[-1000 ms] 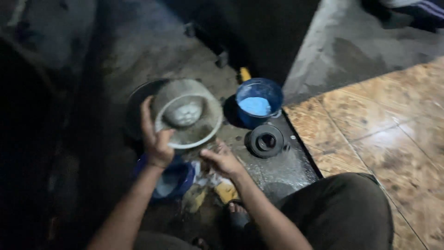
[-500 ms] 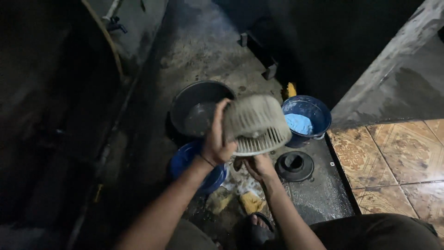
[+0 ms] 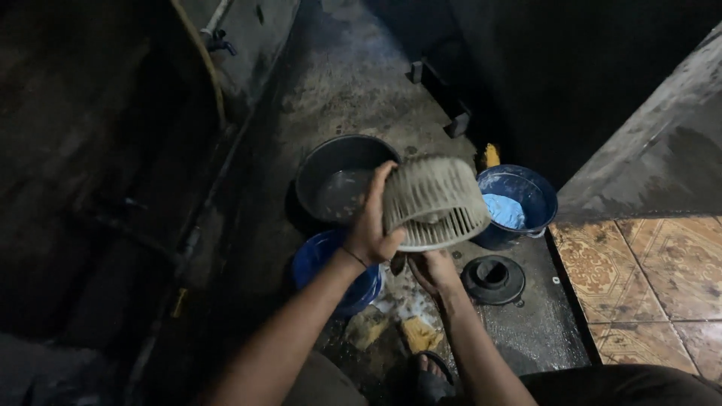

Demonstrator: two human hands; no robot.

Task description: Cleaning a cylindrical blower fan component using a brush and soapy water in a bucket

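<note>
Fingers of the left hand [image 3: 372, 229] wrap the rim of a ribbed grey fan wheel [image 3: 435, 201], held tilted above the black round part [image 3: 492, 280]. The right hand [image 3: 430, 269] cups beneath the wheel; its grip is hidden.

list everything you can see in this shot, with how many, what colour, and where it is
Blower fan wheel: one, dusty grey-white, held up at centre, tilted.
Basin: one, dark grey, on the wet floor behind the wheel, some water in it.
Bucket: one, blue, right of the wheel, light blue stuff inside.
Bowl: one, blue, on the floor under the left forearm.
Round cap: one, black, on the floor right of the right hand.
Sponges: two, yellow, on the floor near the sandal.
Tiled step: one, brown patterned, lower right.
Tap: one, dark, upper left wall.
Sandal: one, black, bottom centre.
Left hand: grips the wheel's side.
Right hand: under the wheel's rim.
</note>
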